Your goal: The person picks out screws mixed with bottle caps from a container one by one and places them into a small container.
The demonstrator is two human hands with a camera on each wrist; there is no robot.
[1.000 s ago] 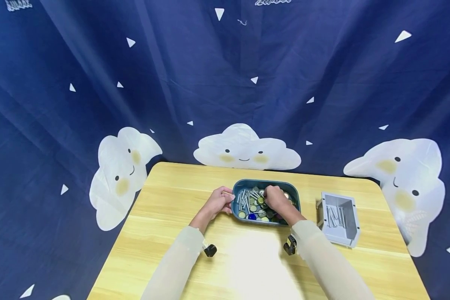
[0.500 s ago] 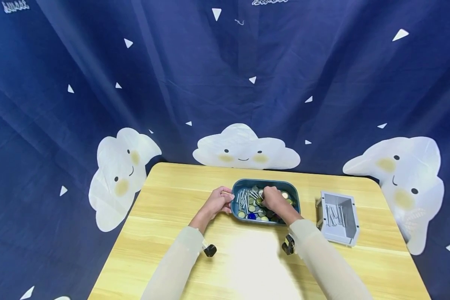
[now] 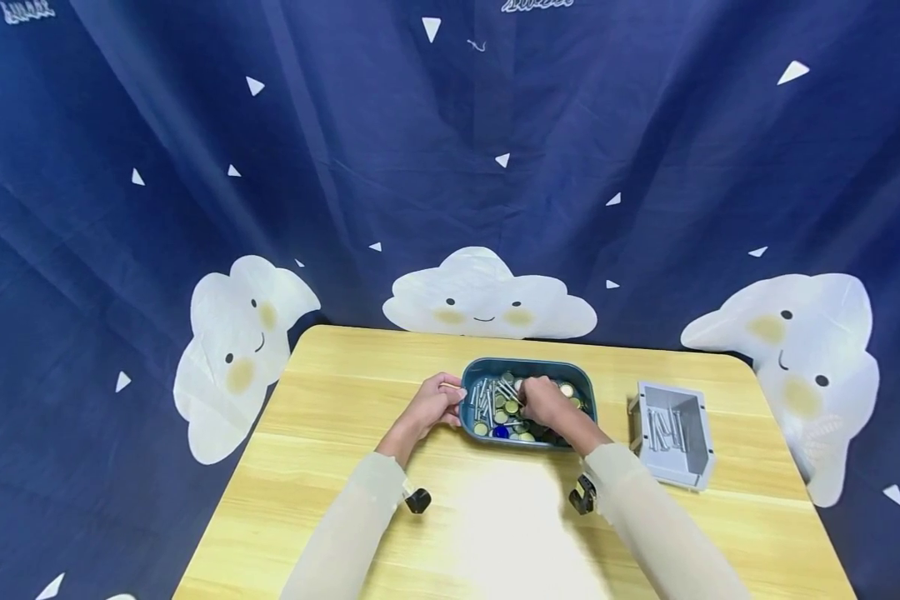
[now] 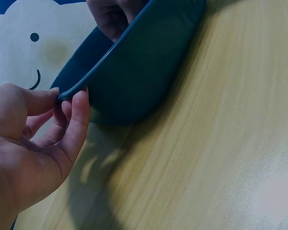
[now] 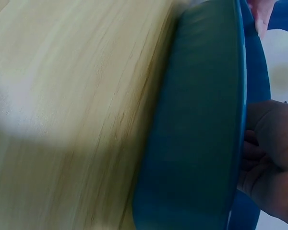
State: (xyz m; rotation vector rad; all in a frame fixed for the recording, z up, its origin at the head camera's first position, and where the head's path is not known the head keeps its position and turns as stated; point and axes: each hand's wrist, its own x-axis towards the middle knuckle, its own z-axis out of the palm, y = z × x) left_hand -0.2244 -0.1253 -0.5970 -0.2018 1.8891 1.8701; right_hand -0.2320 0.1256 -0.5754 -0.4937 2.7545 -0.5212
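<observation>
Screws [image 3: 484, 398] lay bunched at the left end of the blue-green bin [image 3: 528, 362], right beside a jumble of round caps [image 3: 512, 407], a blue cap [image 3: 500, 432] flashing near the front wall! Your left hand [image 3: 431, 402] pinched the rim, thumb against fingers. Your right hand [image 3: 546, 398] was down inside, fingertips hidden; whether it held anything, I couldn't tell. Off right, standing apart, the grey bin [image 3: 675, 477] carried more screws.

The tub [image 4: 139, 72] looks like smooth plastic. The fasteners [image 3: 483, 398] inside seem shiny metal. The wood-grained desk [image 3: 322, 408] is glossy.
</observation>
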